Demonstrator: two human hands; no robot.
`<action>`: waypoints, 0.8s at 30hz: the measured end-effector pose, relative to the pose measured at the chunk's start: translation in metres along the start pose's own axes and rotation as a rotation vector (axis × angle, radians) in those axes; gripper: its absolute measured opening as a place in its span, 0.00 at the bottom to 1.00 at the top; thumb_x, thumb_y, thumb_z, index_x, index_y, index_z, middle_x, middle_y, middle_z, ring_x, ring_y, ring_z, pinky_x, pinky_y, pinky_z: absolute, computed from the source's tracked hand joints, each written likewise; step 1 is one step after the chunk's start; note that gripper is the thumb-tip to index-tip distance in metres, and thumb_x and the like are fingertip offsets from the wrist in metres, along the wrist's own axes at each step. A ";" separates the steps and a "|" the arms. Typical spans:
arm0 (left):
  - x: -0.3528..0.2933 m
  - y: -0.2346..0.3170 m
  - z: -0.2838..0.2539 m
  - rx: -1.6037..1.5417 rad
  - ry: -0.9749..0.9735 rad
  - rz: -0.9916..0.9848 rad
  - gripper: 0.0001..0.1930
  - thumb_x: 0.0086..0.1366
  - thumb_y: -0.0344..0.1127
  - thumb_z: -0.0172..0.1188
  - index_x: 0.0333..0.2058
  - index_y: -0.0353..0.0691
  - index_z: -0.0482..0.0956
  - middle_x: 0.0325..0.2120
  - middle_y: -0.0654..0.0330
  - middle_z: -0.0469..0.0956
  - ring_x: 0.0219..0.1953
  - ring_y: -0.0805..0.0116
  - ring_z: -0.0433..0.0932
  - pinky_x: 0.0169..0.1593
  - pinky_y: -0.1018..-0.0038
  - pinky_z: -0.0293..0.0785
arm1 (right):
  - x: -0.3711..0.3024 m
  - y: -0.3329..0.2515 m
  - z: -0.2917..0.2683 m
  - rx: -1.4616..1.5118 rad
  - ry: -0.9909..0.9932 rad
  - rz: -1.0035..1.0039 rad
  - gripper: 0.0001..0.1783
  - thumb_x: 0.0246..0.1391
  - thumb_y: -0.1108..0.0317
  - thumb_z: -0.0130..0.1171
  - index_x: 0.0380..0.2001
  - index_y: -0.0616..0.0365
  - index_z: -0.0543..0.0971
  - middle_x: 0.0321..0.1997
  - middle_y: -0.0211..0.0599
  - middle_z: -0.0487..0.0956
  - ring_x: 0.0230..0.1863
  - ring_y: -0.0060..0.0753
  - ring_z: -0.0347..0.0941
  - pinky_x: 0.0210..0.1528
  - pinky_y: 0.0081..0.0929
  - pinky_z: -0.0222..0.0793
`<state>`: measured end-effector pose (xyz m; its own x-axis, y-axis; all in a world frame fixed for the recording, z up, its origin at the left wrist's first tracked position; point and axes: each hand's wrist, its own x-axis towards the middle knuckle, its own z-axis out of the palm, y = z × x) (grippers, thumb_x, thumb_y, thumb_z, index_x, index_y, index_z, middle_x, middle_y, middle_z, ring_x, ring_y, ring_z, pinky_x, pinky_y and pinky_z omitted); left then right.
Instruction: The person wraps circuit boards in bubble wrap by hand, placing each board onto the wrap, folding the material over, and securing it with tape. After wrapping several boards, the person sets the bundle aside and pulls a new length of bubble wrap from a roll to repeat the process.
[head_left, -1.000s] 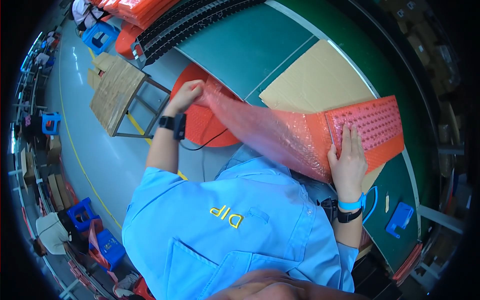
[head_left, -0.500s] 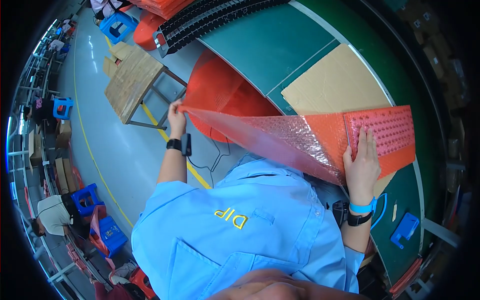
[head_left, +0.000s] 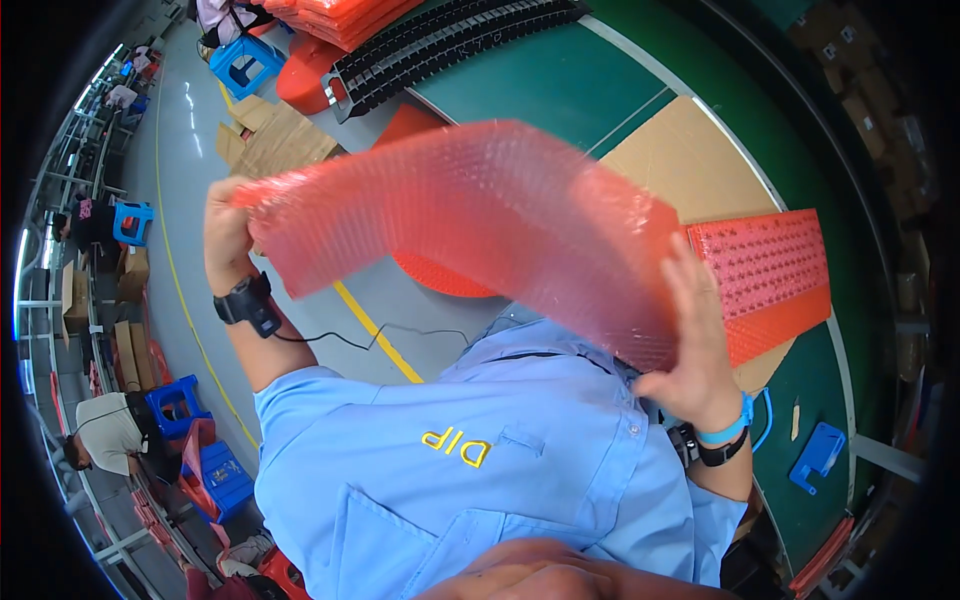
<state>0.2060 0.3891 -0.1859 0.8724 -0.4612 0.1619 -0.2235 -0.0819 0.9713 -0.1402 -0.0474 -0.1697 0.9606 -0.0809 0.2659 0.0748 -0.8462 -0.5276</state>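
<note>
My left hand (head_left: 230, 228) is closed on the end of a long sheet of red translucent bubble wrap (head_left: 480, 200). The sheet arches from it across my front to the right, partly blurred. My right hand (head_left: 700, 345) is at the sheet's right end, with its fingers stretched out and thumb apart. It looks to be touching the wrap's edge. Beyond it, a flat panel with rows of dark bumps (head_left: 765, 260), seen through pinkish-red wrap, lies on more red bubble wrap (head_left: 780, 330) on the table.
A cardboard sheet (head_left: 690, 160) lies on the green table (head_left: 530, 90), with a black slotted rack (head_left: 440, 60) at its far end. Near the right edge are a blue plastic piece (head_left: 818, 455) and a small cutter-like tool. A red roll (head_left: 440, 275) stands behind the sheet; a wooden table is at left.
My left hand has moved left and toward me, drawing the bubble wrap up into an arch. My right hand has come off the bumpy panel and shifted left to the sheet.
</note>
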 end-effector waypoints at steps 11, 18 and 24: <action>-0.045 -0.248 0.062 1.532 -0.593 -0.629 0.15 0.52 0.36 0.67 0.39 0.39 0.86 0.38 0.49 0.84 0.44 0.49 0.83 0.46 0.63 0.79 | -0.017 0.035 0.052 -0.357 -0.293 -0.035 0.37 0.44 0.54 0.72 0.60 0.47 0.75 0.76 0.47 0.54 0.77 0.52 0.46 0.74 0.63 0.38; 0.032 -0.003 0.256 0.417 -0.899 -0.010 0.09 0.63 0.36 0.65 0.38 0.37 0.84 0.34 0.53 0.84 0.34 0.60 0.82 0.39 0.69 0.76 | -0.023 0.042 0.018 -0.046 -0.269 -0.037 0.34 0.45 0.56 0.71 0.58 0.48 0.77 0.74 0.46 0.58 0.75 0.55 0.51 0.71 0.57 0.51; 0.078 0.082 0.385 0.323 -1.090 0.597 0.17 0.57 0.36 0.69 0.45 0.38 0.81 0.38 0.54 0.83 0.40 0.59 0.81 0.44 0.67 0.76 | -0.014 0.082 -0.031 -0.240 -0.075 0.324 0.30 0.46 0.57 0.70 0.53 0.55 0.77 0.64 0.48 0.71 0.61 0.53 0.69 0.57 0.43 0.70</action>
<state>0.0886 0.0064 -0.1605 -0.1700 -0.9687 0.1811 -0.6830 0.2483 0.6869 -0.1560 -0.1322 -0.1922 0.9416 -0.3327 0.0526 -0.2913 -0.8828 -0.3685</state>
